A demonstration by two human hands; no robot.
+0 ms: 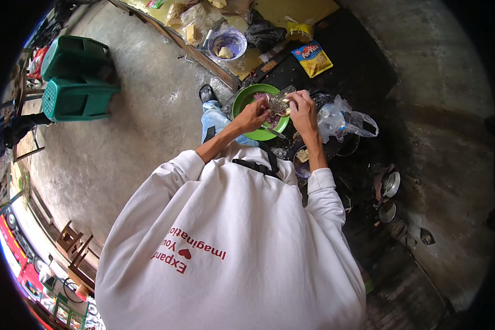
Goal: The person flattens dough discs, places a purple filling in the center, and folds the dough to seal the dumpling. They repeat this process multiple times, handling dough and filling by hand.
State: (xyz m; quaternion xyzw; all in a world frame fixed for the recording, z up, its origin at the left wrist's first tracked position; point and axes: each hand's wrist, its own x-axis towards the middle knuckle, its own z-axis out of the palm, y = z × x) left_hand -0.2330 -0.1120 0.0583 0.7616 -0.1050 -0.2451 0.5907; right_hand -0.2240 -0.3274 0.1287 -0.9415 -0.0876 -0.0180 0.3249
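My left hand (252,116) is above a green plastic basin (240,99), its fingers pinched at the near edge of a flat, grey, speckled piece (279,103). My right hand (304,108) grips the far right side of that piece, with bits of pale dough (286,112) by its fingertips. Whether the piece is a grater or a floured sheet, I cannot tell. Purple food (274,121) lies in the basin beneath, partly hidden by my hands. A metal spoon (274,131) rests across the basin's near rim. Under my right forearm a small bowl (300,168) holds more pale dough (302,155).
Beyond the basin sit a purple-white bowl (236,35) with dough, a black plastic bag (264,31) and a yellow-blue food packet (312,59). A clear plastic bag (334,119) lies right of my right hand. Green plastic stools (80,99) stand left; metal pans (392,184) are at right.
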